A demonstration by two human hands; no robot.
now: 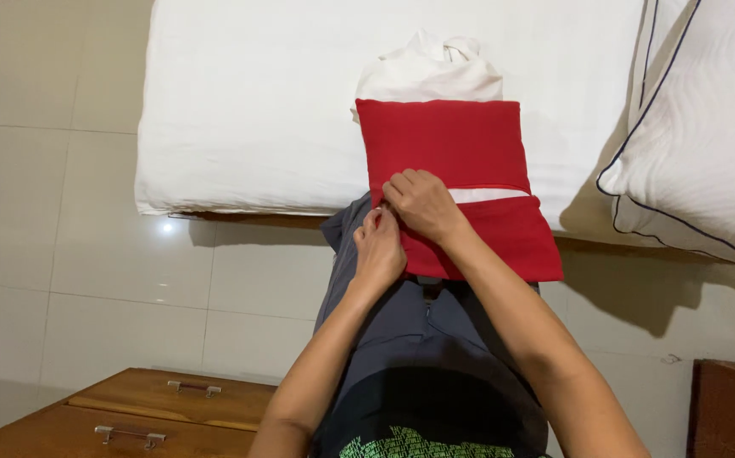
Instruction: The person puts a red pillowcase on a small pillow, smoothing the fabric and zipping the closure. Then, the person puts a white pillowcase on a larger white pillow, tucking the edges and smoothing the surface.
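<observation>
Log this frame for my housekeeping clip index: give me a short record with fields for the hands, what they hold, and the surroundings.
left hand: pinches the left end of the cover's opening
right hand: grips the same end from above
red cushion cover: lies over the bed edge and the person's lap, opening partly agape, white showing inside
white insert: bunched, sticking out of the far end
bed: white sheet
pillow: white with dark piping, at right
wooden drawers: lower left, metal handles
</observation>
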